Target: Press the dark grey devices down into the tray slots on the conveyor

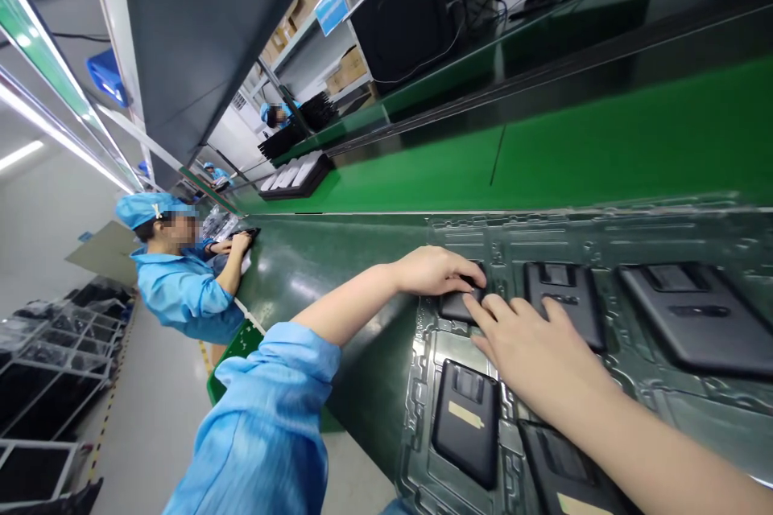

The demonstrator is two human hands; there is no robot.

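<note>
A black handheld device (457, 307) with rounded corners lies in the clear plastic tray (416, 410), mostly covered by my hands. My left hand (436, 269) is closed on its upper part, fingers bent over the far edge and thumb on the top face. My right hand (525, 338) comes from the right with fingers apart, its index fingertip on the same device near my left thumb. Whether something small is between the fingertips is hidden. Nearest to my right hand lies another black device (568, 298) with a dark slot on its back.
Other black devices lie in the tray: a large-looking one (700, 314) at right, one with a yellow strip (466, 422) below, one (561, 467) partly under my right forearm. A co-worker (181, 273) in blue sits left. A black box of white pieces (295, 177) stands beyond.
</note>
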